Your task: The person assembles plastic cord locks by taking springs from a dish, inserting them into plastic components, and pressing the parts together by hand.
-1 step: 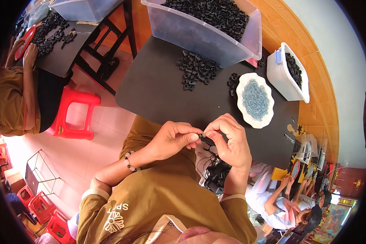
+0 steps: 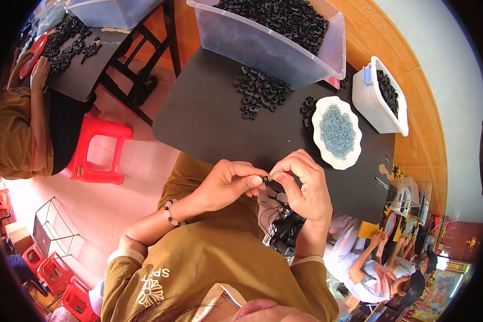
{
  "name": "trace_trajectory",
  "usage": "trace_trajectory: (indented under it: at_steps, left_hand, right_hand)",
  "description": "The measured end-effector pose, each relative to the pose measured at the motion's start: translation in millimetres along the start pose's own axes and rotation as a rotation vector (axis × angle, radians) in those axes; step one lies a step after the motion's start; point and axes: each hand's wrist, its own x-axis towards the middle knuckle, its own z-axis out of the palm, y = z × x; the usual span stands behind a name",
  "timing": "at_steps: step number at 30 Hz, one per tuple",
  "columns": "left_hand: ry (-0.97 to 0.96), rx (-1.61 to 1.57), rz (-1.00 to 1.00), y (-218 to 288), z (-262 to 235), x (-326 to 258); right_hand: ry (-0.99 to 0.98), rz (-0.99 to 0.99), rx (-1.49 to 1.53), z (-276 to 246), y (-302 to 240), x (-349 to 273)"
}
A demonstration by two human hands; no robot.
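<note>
Over the table's near edge, my left hand (image 2: 232, 183) pinches a small black plastic part (image 2: 266, 179) between thumb and forefinger. The thumb and forefinger of my right hand (image 2: 305, 185) are pressed together at the part's right side; whatever they hold is too small to make out. Beyond my hands, a loose pile of similar black parts (image 2: 258, 92) lies on the dark table (image 2: 198, 102). To the right, small clear bluish pieces (image 2: 337, 131) fill a white scalloped dish (image 2: 320, 151).
A large translucent bin (image 2: 241, 45) of black parts stands at the table's far side, with a smaller white bin (image 2: 368, 102) to its right. At left, a co-worker's hand (image 2: 39, 72) rests by another table near a red stool (image 2: 104, 129). More people (image 2: 370, 268) sit at lower right.
</note>
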Motion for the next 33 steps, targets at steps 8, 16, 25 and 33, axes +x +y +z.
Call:
trace_trajectory:
  at_steps: [8,16,25,33]
  left_hand:
    - [0.003,0.009,0.019,1,-1,0]
    - [0.017,-0.033,-0.004,-2,-2,-3]
    - [0.046,-0.033,-0.003,2,-4,-5]
    - [0.057,0.069,0.027,3,-11,-8]
  right_hand:
    - [0.042,-0.023,-0.011,-2,-3,0]
    - [0.023,-0.013,-0.008,4,1,-1]
    - [0.033,-0.061,-0.065,8,-2,2]
    - [-0.051,0.128,0.152,18,-3,12]
